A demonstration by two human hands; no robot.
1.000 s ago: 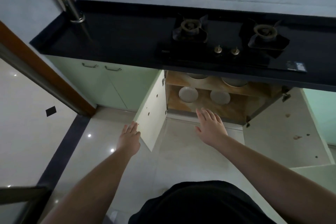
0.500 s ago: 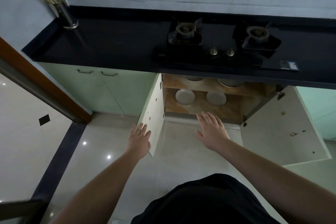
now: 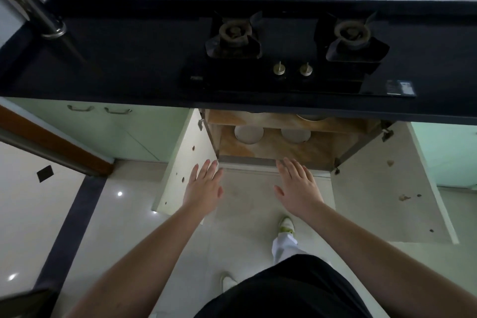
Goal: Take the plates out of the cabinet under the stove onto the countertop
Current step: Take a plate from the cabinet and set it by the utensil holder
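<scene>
The cabinet (image 3: 273, 147) under the stove (image 3: 296, 59) stands with both doors swung wide. Two white plates lie on its lower shelf, one on the left (image 3: 248, 134) and one on the right (image 3: 295, 135). Rims of two more dishes (image 3: 313, 118) show on the upper shelf, mostly hidden by the black countertop (image 3: 116, 59). My left hand (image 3: 204, 187) and my right hand (image 3: 296, 186) hover flat with straight fingers in front of the cabinet's lower edge, holding nothing.
The left door (image 3: 185, 162) and right door (image 3: 387, 188) jut out over the tiled floor. A metal utensil holder (image 3: 38, 15) stands at the countertop's far left. Closed green cabinets (image 3: 103, 124) lie left of the stove. My feet (image 3: 285, 224) are below.
My left hand moved right from the left door's edge to the cabinet opening. My right hand shifted slightly. I have stepped closer to the counter.
</scene>
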